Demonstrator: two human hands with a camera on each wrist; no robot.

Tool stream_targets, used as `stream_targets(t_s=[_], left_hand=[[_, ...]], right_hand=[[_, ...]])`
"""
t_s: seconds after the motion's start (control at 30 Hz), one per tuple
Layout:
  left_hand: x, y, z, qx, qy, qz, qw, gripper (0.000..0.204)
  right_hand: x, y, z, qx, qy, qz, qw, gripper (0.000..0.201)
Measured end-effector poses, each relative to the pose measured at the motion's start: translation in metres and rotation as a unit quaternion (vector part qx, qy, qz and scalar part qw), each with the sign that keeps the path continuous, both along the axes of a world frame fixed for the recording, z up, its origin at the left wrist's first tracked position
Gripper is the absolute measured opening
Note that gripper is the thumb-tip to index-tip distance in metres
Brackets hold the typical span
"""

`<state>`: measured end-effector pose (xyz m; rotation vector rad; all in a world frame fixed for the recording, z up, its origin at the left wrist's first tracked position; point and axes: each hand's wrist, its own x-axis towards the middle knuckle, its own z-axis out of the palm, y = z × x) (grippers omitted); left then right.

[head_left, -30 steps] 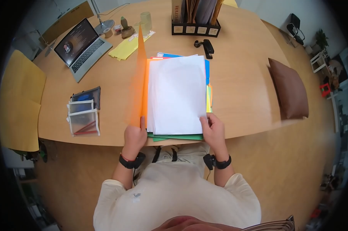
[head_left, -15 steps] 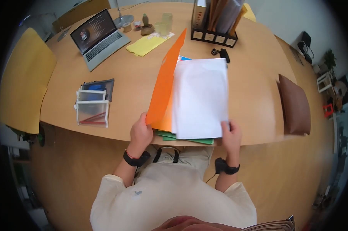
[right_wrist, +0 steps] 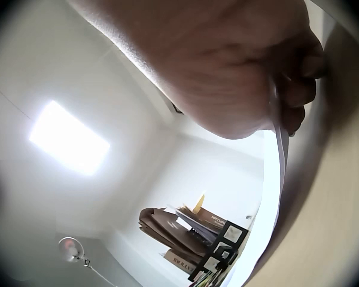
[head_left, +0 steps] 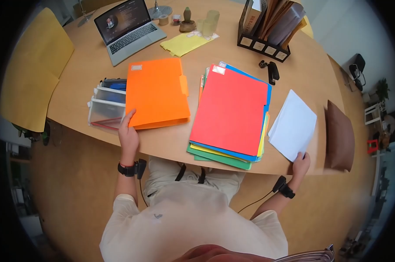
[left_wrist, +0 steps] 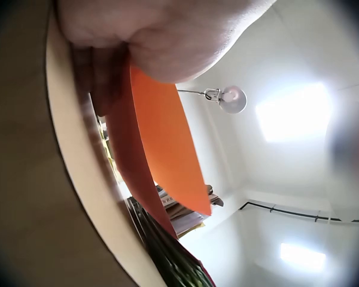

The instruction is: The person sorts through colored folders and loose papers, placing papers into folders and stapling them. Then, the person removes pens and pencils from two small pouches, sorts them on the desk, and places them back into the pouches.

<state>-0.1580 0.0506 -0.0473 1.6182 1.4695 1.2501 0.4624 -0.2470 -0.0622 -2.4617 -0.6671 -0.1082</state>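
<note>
Your left hand (head_left: 128, 133) grips the orange folder's (head_left: 157, 92) near corner on the table (head_left: 171, 142); your right hand (head_left: 300, 163) pinches the white sheets (head_left: 293, 124) beside the red-topped folder stack (head_left: 231, 114).

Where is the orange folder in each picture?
Head: the flat orange plastic folder lies left of centre on the table, the left hand gripping its near corner.
Left wrist: the folder runs down from the hand at the top, seen edge-on.
Right wrist: not in it.
Shared landmark: the black file rack of brown folders, far on the table, low centre in both wrist views.
</note>
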Motion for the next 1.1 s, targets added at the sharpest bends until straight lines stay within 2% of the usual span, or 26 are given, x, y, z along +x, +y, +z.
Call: stream_targets(t_s=[0.07,0.17,0.2,0.3,0.33,0.43,0.57,0.67,0.77,0.83,0.87,0.93,0.97,1.03,1.1], left_hand=[[-0.011,0.012,0.002,-0.007,0.079,-0.018,0.997,0.069],[-0.044,0.042,-0.015,-0.001,0.090,-0.025,0.996,0.068],[-0.056,0.050,-0.016,-0.025,0.072,-0.061,0.995,0.069],[-0.076,0.062,-0.020,-0.006,0.183,-0.059,0.981,0.068],[-0.079,0.064,-0.021,-0.009,0.190,-0.065,0.980,0.068],[-0.074,0.055,-0.013,-0.015,0.225,-0.081,0.971,0.062],[-0.056,0.027,0.018,-0.033,0.267,-0.181,0.946,0.056],[-0.047,0.008,0.033,-0.037,0.317,-0.207,0.925,0.055],[-0.044,-0.004,0.043,-0.051,0.353,-0.221,0.908,0.055],[-0.044,-0.004,0.058,-0.063,0.376,-0.244,0.892,0.054],[-0.047,0.001,0.063,-0.077,0.350,-0.263,0.896,0.054],[-0.052,0.018,0.072,-0.105,0.297,-0.301,0.900,0.053],[-0.049,0.031,0.074,-0.098,0.308,-0.287,0.902,0.052],[-0.041,0.059,0.071,-0.083,0.330,-0.257,0.905,0.050],[-0.037,0.085,0.055,-0.077,0.381,-0.280,0.878,0.050]], right_hand=[[-0.002,0.004,0.008,-0.029,-0.011,-0.006,0.999,0.029],[0.002,0.001,0.009,0.004,0.014,0.019,1.000,0.028],[0.003,-0.002,0.008,0.002,0.014,0.023,1.000,0.028],[0.006,-0.005,0.008,-0.002,0.016,0.030,0.999,0.027],[0.010,-0.007,0.007,0.000,0.017,0.028,0.999,0.028],[0.030,-0.015,0.000,-0.014,-0.007,0.011,1.000,0.029],[0.048,-0.025,-0.003,-0.031,-0.007,-0.047,0.998,0.034],[0.033,-0.017,0.007,-0.084,-0.146,-0.119,0.979,0.043],[-0.018,0.004,0.048,-0.090,-0.148,-0.083,0.981,0.044],[-0.039,0.014,0.058,-0.027,-0.075,0.002,0.997,0.042],[-0.046,0.019,0.060,0.005,-0.039,0.043,0.998,0.041],[-0.060,0.026,0.058,0.010,-0.044,0.122,0.992,0.038],[-0.068,0.030,0.057,0.012,-0.046,0.161,0.986,0.037],[-0.097,0.040,0.058,0.030,0.026,0.208,0.977,0.043],[-0.135,0.055,0.071,0.031,0.089,0.248,0.964,0.048]])
